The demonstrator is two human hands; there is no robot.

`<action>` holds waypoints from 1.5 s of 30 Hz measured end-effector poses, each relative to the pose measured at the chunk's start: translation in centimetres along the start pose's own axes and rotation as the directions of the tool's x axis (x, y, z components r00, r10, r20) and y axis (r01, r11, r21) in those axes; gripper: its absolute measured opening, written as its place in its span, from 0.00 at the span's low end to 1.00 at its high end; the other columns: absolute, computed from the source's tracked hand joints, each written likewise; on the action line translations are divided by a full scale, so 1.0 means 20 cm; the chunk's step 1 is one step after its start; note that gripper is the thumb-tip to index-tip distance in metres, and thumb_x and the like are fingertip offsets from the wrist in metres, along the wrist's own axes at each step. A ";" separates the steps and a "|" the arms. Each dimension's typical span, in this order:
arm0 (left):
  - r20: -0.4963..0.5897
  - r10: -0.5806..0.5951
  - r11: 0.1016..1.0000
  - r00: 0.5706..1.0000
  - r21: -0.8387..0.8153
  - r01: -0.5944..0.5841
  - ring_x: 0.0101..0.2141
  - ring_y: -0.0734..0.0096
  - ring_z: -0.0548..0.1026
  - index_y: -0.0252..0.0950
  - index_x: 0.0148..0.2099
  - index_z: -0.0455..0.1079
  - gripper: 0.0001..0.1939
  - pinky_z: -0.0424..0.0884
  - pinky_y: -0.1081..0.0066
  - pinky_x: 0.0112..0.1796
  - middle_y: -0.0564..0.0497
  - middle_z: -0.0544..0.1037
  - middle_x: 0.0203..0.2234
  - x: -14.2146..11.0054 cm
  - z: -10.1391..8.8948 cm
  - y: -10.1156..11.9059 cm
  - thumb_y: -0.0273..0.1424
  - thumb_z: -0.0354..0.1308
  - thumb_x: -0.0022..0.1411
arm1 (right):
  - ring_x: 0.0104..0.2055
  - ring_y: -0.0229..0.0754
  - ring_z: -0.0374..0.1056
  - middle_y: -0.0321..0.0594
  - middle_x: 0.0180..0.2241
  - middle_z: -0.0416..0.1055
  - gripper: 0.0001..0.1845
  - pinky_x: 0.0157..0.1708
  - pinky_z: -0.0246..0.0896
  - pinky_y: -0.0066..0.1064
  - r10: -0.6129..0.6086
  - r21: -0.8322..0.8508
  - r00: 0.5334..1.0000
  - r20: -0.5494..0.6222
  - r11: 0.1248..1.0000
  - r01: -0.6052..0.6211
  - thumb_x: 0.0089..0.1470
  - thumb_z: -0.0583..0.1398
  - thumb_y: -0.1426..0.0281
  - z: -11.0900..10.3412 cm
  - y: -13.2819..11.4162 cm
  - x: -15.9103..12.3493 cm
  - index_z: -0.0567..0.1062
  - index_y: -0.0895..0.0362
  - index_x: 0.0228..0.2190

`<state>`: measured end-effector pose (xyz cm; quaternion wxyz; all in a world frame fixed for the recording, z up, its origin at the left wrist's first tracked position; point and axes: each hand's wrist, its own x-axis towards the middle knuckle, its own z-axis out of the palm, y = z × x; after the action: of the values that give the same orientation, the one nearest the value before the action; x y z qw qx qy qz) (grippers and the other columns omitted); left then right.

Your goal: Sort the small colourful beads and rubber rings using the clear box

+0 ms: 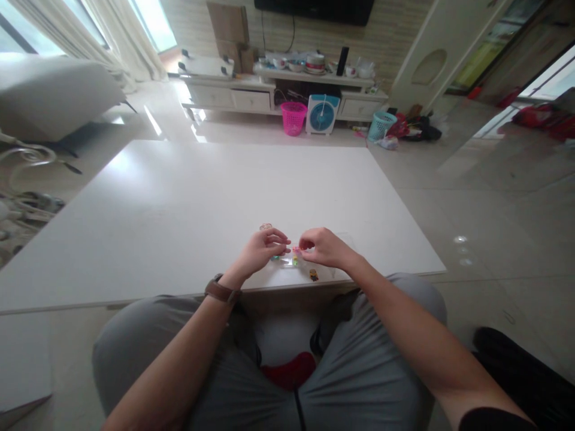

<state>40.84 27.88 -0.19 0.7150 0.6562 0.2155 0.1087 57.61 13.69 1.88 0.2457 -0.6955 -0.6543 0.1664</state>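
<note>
A small clear plastic box with brightly coloured little pieces in it lies at the near edge of the white table. My left hand is over its left side, the fingers stretched out and slightly bent, with nothing visible held in them. On the other side, my right hand is closed in a pinch above the box's right end. Whatever is between those fingertips is too small to make out. A tiny yellow and dark figure lies below the right hand. Just beyond my left hand is a thin reddish coil.
Clear plastic wrapping lies beside my right wrist. My knees are against the table's near side. Across the floor stand a pink basket, a blue fan, a light blue basket and a white TV cabinet.
</note>
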 end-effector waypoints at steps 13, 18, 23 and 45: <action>0.027 0.144 0.967 0.989 0.207 -0.146 0.33 0.69 0.80 0.33 0.36 0.75 0.06 0.74 0.68 0.39 0.49 0.79 0.35 0.01 -0.01 0.01 0.31 0.61 0.57 | 0.31 0.42 0.72 0.45 0.30 0.79 0.10 0.30 0.54 0.28 0.204 -0.385 0.937 0.284 0.919 -0.083 0.58 0.60 0.71 0.06 -0.07 0.02 0.83 0.57 0.32; 0.021 0.163 0.942 0.986 0.293 -0.162 0.32 0.70 0.79 0.34 0.35 0.75 0.06 0.73 0.69 0.36 0.49 0.79 0.32 0.02 -0.02 0.00 0.31 0.59 0.57 | 0.36 0.46 0.74 0.50 0.35 0.80 0.13 0.34 0.58 0.30 0.210 -0.461 0.935 0.284 0.886 -0.059 0.62 0.58 0.69 0.06 -0.10 0.01 0.82 0.59 0.35; 0.093 0.148 0.771 0.985 0.613 -0.174 0.30 0.69 0.76 0.37 0.35 0.77 0.07 0.70 0.70 0.33 0.50 0.80 0.28 0.00 -0.03 -0.03 0.28 0.57 0.58 | 0.38 0.46 0.75 0.49 0.36 0.80 0.11 0.34 0.57 0.30 0.141 -0.441 0.953 0.267 0.898 -0.009 0.62 0.58 0.70 0.06 -0.09 0.01 0.81 0.59 0.35; 0.067 0.121 0.554 0.990 0.823 -0.123 0.28 0.67 0.74 0.38 0.33 0.77 0.06 0.68 0.69 0.32 0.50 0.79 0.27 -0.01 -0.15 -0.03 0.26 0.58 0.55 | 0.31 0.41 0.71 0.46 0.32 0.80 0.13 0.30 0.49 0.30 0.106 -0.355 0.948 0.301 0.935 0.008 0.60 0.58 0.72 -0.02 -0.05 -0.02 0.83 0.58 0.33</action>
<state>39.24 30.38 -0.88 0.3167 0.9273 0.1946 0.0438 56.89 13.36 2.80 0.0056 -0.7088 -0.6866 0.1619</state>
